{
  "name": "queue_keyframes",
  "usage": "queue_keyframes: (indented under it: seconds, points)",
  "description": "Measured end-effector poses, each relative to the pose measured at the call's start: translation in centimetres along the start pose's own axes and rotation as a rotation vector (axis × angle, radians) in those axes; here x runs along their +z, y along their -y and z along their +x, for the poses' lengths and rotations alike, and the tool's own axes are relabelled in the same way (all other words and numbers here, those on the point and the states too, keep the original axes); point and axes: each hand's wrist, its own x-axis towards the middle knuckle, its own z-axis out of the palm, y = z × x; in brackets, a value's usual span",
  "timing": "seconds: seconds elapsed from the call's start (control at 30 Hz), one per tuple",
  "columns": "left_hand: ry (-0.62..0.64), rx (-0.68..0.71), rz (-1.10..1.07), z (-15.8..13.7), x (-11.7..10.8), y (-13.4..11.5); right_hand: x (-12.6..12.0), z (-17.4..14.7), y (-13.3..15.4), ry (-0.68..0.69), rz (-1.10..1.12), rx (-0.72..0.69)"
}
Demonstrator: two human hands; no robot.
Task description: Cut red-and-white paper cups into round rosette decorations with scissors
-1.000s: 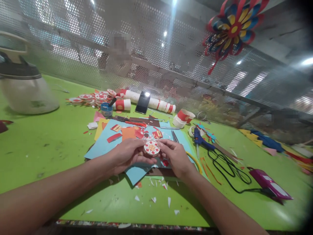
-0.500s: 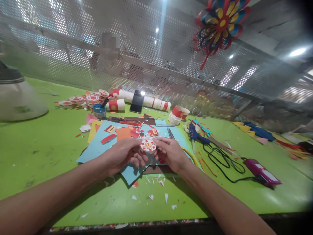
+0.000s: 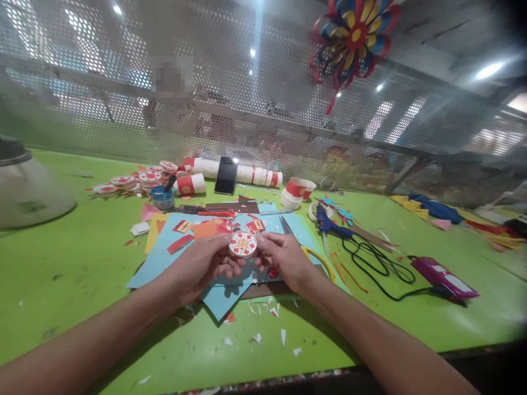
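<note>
Between my two hands is a round white paper disc (image 3: 242, 244) with red patches around a yellow centre, its decorated face turned up toward me. My left hand (image 3: 209, 258) grips its left edge, the thumb on the rim and the fingers curled below. On the opposite edge, my right hand (image 3: 284, 255) pinches it between thumb and fingers. Beneath them lie light blue paper sheets (image 3: 158, 260) strewn with red and orange scraps. Scissors with yellow handles (image 3: 323, 260) lie partly hidden behind my right hand.
A blue glue gun (image 3: 329, 224) with a black cord lies to the right, near a purple power strip (image 3: 444, 277). Behind are a phone (image 3: 226, 175), stacked paper cups (image 3: 255, 174), a blue jar (image 3: 162, 196) and several decorated discs (image 3: 150, 175). A person stands behind the perforated screen.
The disc is tilted a little more toward me, showing more of its face. My view has shifted slightly; both hands keep their hold.
</note>
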Motion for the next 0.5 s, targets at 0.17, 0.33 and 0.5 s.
queue_keyframes:
  seconds: [0.17, 0.33, 0.5]
  points:
    - [0.033, 0.087, 0.029, 0.10, -0.14, 0.38, 0.10, -0.08, 0.18, 0.002, 0.012, 0.054]
    - [0.067, 0.088, 0.048, 0.10, -0.10, 0.64, -0.10, 0.01, -0.01, 0.044, 0.070, 0.144]
    - [0.051, 0.096, 0.092, 0.07, -0.03, 0.78, -0.04, 0.00, 0.30, 0.057, 0.116, 0.154]
